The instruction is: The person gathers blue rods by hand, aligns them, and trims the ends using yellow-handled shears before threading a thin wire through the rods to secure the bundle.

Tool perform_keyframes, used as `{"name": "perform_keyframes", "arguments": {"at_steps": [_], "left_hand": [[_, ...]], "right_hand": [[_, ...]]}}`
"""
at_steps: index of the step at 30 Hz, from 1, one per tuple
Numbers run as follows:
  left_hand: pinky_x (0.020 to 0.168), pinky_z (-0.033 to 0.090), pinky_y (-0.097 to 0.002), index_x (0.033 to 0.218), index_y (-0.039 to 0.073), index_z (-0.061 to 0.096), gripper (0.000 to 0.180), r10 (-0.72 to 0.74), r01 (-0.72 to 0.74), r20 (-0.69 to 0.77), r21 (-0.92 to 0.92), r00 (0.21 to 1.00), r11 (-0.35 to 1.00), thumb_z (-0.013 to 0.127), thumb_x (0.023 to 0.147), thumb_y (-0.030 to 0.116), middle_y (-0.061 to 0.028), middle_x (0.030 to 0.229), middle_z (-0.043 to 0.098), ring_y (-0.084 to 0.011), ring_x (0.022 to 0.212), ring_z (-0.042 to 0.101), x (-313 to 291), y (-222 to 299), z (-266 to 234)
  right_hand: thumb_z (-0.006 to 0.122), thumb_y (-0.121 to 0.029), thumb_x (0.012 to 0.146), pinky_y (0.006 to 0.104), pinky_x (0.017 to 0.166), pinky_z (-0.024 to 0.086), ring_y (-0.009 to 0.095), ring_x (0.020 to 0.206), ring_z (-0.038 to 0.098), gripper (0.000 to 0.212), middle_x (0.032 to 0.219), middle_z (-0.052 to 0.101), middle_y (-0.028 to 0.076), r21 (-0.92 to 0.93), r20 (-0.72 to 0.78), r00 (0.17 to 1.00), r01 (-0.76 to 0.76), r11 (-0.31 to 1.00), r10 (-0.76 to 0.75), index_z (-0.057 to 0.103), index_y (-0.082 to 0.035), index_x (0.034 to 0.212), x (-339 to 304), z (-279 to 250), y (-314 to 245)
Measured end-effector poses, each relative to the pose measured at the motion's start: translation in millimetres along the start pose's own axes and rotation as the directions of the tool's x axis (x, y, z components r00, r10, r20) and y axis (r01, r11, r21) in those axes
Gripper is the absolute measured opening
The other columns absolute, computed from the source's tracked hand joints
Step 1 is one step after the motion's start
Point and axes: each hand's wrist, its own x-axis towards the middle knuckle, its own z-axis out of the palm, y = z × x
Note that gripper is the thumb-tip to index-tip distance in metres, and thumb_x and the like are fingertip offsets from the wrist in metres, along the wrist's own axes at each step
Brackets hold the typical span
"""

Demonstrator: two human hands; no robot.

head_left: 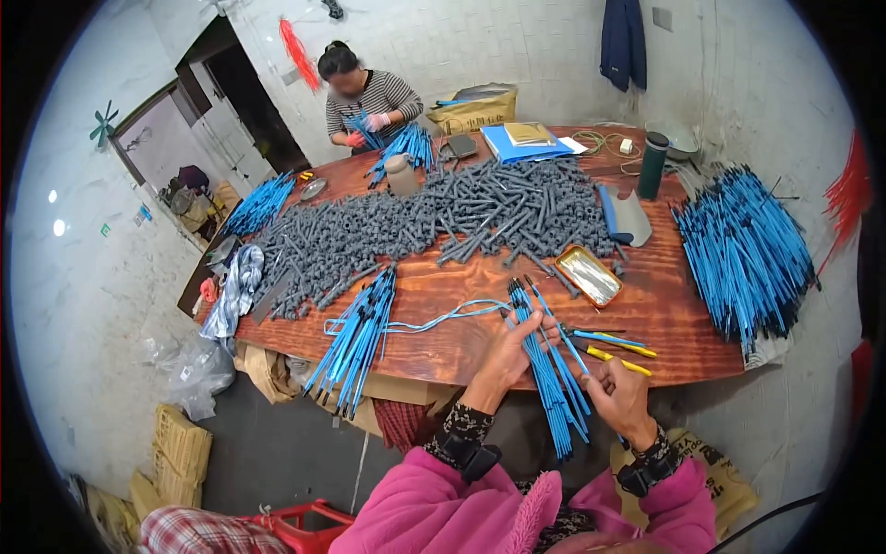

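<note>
My left hand (pixel 524 343) is closed round a bundle of thin blue rods with black ends (pixel 552 402), which hangs past the table's near edge. A single blue rod (pixel 559 323) slants from beside the bundle's top down to my right hand (pixel 620 397), whose fingers are closed on it. Yellow-handled pliers (pixel 628 362) lie on the table just beyond my right hand. To the left, another bundle of blue rods (pixel 360 337) lies with its ends over the table's edge. A light blue cord (pixel 434 323) runs between the two bundles.
A long heap of grey plastic bolt-like pieces (pixel 369 226) covers the wooden table's (pixel 443 355) middle. An open tin (pixel 591 275), a dark green flask (pixel 653 166) and a large stack of blue rods (pixel 743 258) stand rightward. Across the table, a gloved co-worker (pixel 369 102) handles blue rods.
</note>
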Motion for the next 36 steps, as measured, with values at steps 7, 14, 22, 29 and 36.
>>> {"name": "perform_keyframes", "arguments": {"at_steps": [7, 14, 22, 29, 36], "left_hand": [[0.088, 0.055, -0.0389, 0.11, 0.011, 0.055, 0.015, -0.027, 0.031, 0.145, -0.025, 0.989, 0.999, 0.061, 0.099, 0.019, -0.0016, 0.089, 0.061, -0.0185, 0.09, 0.066, -1.2, -2.6, 0.7], [0.087, 0.055, -0.04, 0.111, 0.011, 0.054, 0.014, 0.008, -0.009, 0.209, 0.003, 0.978, 1.0, 0.058, 0.1, 0.018, -0.0032, 0.089, 0.062, -0.0198, 0.089, 0.064, 5.3, -7.3, 9.0], [0.085, 0.057, -0.0402, 0.113, 0.011, 0.057, 0.017, -0.02, 0.015, 0.135, 0.042, 0.991, 0.999, 0.061, 0.098, 0.019, -0.0077, 0.101, 0.068, -0.0219, 0.092, 0.068, 3.8, 0.4, 17.2], [0.087, 0.057, -0.0412, 0.114, 0.011, 0.058, 0.019, -0.056, 0.052, 0.102, 0.036, 0.993, 0.998, 0.062, 0.098, 0.019, -0.008, 0.102, 0.068, -0.0216, 0.092, 0.068, 3.7, -1.8, 9.7], [0.085, 0.057, -0.0398, 0.116, 0.011, 0.059, 0.019, -0.068, 0.104, 0.296, -0.108, 0.953, 0.989, 0.061, 0.098, 0.018, -0.0066, 0.1, 0.068, -0.0189, 0.088, 0.067, 11.8, 3.4, 7.6]], "right_hand": [[0.07, -0.011, 0.088, 0.0271, 0.046, 0.041, 0.008, 0.051, 0.055, 0.022, 0.058, 0.058, 0.003, 0.378, 0.341, 0.893, -0.415, 0.827, 0.293, 0.053, -0.003, 0.079, -7.6, -6.3, 20.4], [0.069, -0.01, 0.09, 0.0245, 0.048, 0.039, 0.007, 0.052, 0.053, 0.022, 0.061, 0.057, 0.001, 0.372, 0.166, 0.954, -0.294, 0.881, 0.248, 0.051, -0.004, 0.08, -11.1, -6.2, 22.2], [0.072, -0.005, 0.084, 0.0271, 0.048, 0.04, 0.014, 0.049, 0.054, 0.017, 0.062, 0.058, 0.007, 0.038, -0.106, 0.991, 0.081, 0.996, -0.076, 0.056, -0.001, 0.078, -4.0, -11.3, 12.1], [0.07, -0.004, 0.085, 0.0278, 0.051, 0.044, 0.014, 0.055, 0.059, 0.011, 0.067, 0.062, 0.008, 0.062, -0.119, 0.992, 0.056, 0.996, -0.049, 0.06, 0.0, 0.085, -12.3, -11.4, 7.9], [0.068, -0.005, 0.087, 0.028, 0.051, 0.044, 0.012, 0.055, 0.06, 0.008, 0.066, 0.062, 0.008, 0.352, 0.165, 0.981, -0.157, 0.923, 0.104, 0.062, 0.0, 0.087, -12.2, 2.8, 27.4]]}}
